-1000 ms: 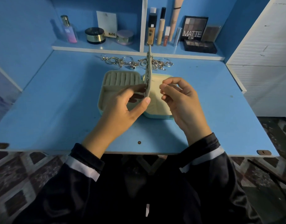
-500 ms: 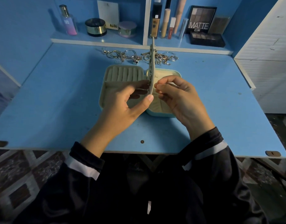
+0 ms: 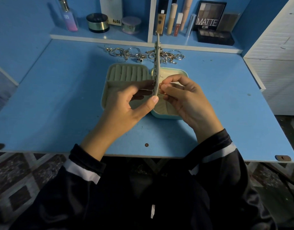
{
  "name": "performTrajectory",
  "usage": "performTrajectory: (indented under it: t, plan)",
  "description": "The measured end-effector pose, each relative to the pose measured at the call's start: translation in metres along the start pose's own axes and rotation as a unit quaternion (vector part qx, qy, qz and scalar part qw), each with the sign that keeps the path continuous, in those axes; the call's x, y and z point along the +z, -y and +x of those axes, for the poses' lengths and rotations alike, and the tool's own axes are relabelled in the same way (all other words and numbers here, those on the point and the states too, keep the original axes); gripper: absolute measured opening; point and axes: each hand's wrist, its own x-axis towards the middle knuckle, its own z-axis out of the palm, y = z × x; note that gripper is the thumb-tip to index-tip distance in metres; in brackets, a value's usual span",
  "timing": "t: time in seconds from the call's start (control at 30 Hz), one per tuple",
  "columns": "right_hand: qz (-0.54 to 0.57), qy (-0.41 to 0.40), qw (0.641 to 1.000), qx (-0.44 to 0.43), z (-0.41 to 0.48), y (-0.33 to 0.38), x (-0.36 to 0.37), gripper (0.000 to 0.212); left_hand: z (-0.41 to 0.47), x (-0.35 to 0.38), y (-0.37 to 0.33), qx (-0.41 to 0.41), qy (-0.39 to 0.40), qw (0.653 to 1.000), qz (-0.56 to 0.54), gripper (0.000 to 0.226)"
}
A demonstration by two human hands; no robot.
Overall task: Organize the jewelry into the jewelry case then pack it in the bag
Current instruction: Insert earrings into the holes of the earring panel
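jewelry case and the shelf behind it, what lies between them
Head view: a loose string of silver jewelry lies on the blue desk between the open jewelry case and the shelf; the case's upright panel hides part of it.

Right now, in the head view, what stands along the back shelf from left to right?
Pink-to-purple glass perfume bottle, round black jar with gold band, round lilac jar, black-capped foundation bottle, beige tube, open MATTE eyeshadow palette.
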Motion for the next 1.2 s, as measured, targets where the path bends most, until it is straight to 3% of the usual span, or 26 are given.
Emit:
performTrajectory:
  t: [0.53, 0.83, 1.2]
  plan:
    - [0.033, 0.008, 0.999, 0.009, 0.0005, -0.0014, -0.0067, 0.015, -0.0003, 0.0004, 0.0018, -0.004, 0.001, 1.000, 0.001, 0.028]
    - [0.077, 0.011, 0.997, 0.022, -0.0006, -0.0008, -0.0090, 0.020, -0.0006, 0.0011, 0.0042, -0.029, -0.005, 1.000, -0.005, 0.044]
    - [0.101, 0.014, 0.995, 0.017, -0.0028, 0.0020, -0.0084, 0.019, -0.0007, -0.0014, 0.0002, -0.026, 0.011, 1.000, -0.009, 0.036]
